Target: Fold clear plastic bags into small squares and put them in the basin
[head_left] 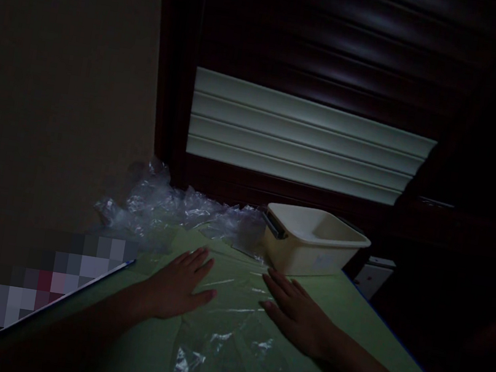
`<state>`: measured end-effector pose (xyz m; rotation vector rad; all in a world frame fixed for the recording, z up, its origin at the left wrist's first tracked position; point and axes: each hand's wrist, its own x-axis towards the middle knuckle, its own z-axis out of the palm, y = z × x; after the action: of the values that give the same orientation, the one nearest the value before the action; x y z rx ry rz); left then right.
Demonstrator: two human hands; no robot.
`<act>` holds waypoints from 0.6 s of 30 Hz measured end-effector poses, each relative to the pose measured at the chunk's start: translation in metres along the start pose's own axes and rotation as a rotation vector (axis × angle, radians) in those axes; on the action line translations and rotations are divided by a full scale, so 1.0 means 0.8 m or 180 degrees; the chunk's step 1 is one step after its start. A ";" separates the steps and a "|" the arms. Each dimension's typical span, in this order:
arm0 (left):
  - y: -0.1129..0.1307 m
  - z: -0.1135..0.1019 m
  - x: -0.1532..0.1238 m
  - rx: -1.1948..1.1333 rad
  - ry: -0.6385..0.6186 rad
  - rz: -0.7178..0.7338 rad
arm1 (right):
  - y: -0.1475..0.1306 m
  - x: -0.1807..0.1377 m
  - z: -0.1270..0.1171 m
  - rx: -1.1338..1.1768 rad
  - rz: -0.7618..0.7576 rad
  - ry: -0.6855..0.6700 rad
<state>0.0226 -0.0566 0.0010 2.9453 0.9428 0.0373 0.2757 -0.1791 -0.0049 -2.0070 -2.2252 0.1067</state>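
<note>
A clear plastic bag (232, 351) lies spread over the pale green tabletop (130, 349) in front of me, its creases catching the light. My left hand (181, 285) rests palm down at its left side, fingers stretched out and thumb apart. Opposite it, my right hand (297, 311) lies flat with the fingers extended over the bag's right side. Neither hand grips anything. The bag's outline is hard to make out in the dim light.
Crumpled clear plastic bags (156, 203) are heaped along the back left. A cream plastic basin (313, 251) with dark handles stands at the back right. A blurred-out flat item (66, 277) leans at the left. Beyond the right edge is a white box (374, 276).
</note>
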 end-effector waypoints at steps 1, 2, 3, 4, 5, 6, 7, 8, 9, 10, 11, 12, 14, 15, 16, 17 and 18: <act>-0.001 0.001 0.001 -0.0007 0.0015 -0.0007 | 0.003 -0.004 -0.001 -0.0003 0.0016 0.0007; -0.001 0.003 0.002 -0.0015 0.0037 -0.0025 | 0.004 -0.006 -0.002 -0.0013 0.0017 0.0050; -0.002 0.005 0.003 -0.0023 0.0068 -0.0057 | 0.002 -0.007 -0.004 -0.0028 0.0011 0.0143; -0.002 0.006 0.004 -0.0029 0.0107 -0.0102 | -0.003 -0.006 -0.007 -0.0043 -0.0017 0.0266; -0.003 0.008 0.005 -0.0033 0.0153 -0.0157 | -0.011 -0.004 -0.011 -0.0044 -0.0078 0.0400; -0.003 0.010 0.007 -0.0037 0.0197 -0.0217 | -0.022 -0.002 -0.017 -0.0025 -0.0171 0.0534; -0.003 0.011 0.008 -0.0041 0.0239 -0.0275 | -0.035 0.001 -0.022 0.0017 -0.0308 0.0636; -0.002 0.012 0.009 -0.0042 0.0269 -0.0318 | -0.051 0.003 -0.028 0.0093 -0.0507 0.0712; -0.002 0.013 0.010 -0.0043 0.0287 -0.0344 | -0.068 0.005 -0.032 0.0188 -0.0715 0.0749; -0.002 0.013 0.010 -0.0045 0.0291 -0.0351 | -0.086 0.005 -0.034 0.0279 -0.0949 0.0781; -0.002 0.013 0.011 -0.0047 0.0291 -0.0347 | -0.103 0.004 -0.033 0.0362 -0.1246 0.0756; -0.002 0.013 0.011 -0.0050 0.0289 -0.0339 | -0.117 0.003 -0.028 0.0432 -0.1512 0.0726; -0.003 0.014 0.011 -0.0063 0.0294 -0.0326 | -0.136 -0.003 -0.006 0.0323 -0.2046 0.0712; -0.003 0.014 0.011 -0.0072 0.0302 -0.0327 | -0.139 -0.007 0.009 0.0213 -0.2356 0.0907; -0.004 0.014 0.011 -0.0083 0.0306 -0.0324 | -0.138 -0.011 0.027 0.0081 -0.2619 0.1339; -0.004 0.014 0.011 -0.0096 0.0308 -0.0319 | -0.134 -0.017 0.044 -0.0082 -0.2666 0.1723; -0.004 0.015 0.010 -0.0109 0.0307 -0.0314 | -0.127 -0.023 0.060 -0.0150 -0.2553 0.1908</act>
<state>0.0279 -0.0496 -0.0108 2.8845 1.0872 0.1913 0.1705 -0.2058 -0.0380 -0.8412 -2.3832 -0.5509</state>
